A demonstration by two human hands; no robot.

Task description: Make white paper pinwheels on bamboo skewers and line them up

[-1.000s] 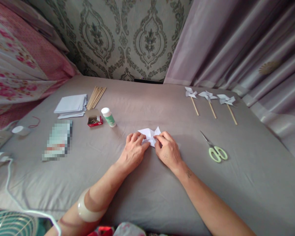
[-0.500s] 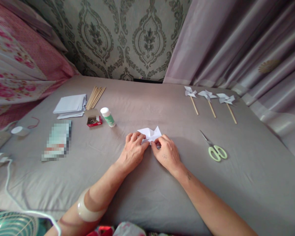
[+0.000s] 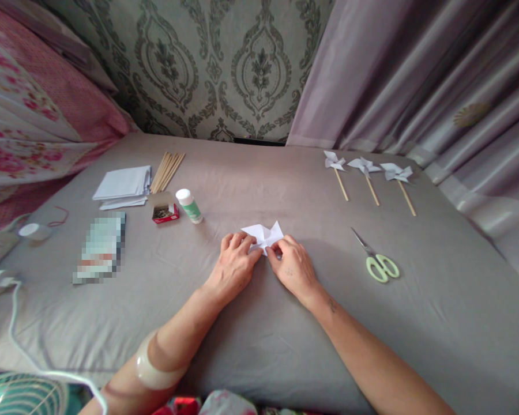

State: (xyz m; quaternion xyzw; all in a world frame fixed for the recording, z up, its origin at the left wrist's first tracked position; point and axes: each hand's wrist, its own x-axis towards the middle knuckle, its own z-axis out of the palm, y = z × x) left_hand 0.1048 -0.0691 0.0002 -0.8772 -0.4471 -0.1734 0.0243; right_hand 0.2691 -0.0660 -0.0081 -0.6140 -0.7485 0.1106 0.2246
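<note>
A folded white paper piece (image 3: 264, 235) lies on the grey sheet at the centre. My left hand (image 3: 234, 266) presses on its left side with the fingers bent over it. My right hand (image 3: 292, 266) pinches its near edge from the right. Both hands touch the paper and hide its near half. Green-handled scissors (image 3: 377, 260) lie to the right of my right hand. Three finished paper pinwheels on sticks (image 3: 365, 173) lie at the far right.
At the far left lie a stack of white paper squares (image 3: 123, 184), a bundle of wooden sticks (image 3: 167, 170), a small red box (image 3: 165, 210) and a glue bottle (image 3: 189, 205). A blurred booklet (image 3: 100, 246), a power strip and white cable (image 3: 8, 288) sit at the left edge. Curtain hangs on the right.
My right hand has slid slightly left along the paper's near edge, folding it in. The left hand has stayed in place on the paper.
</note>
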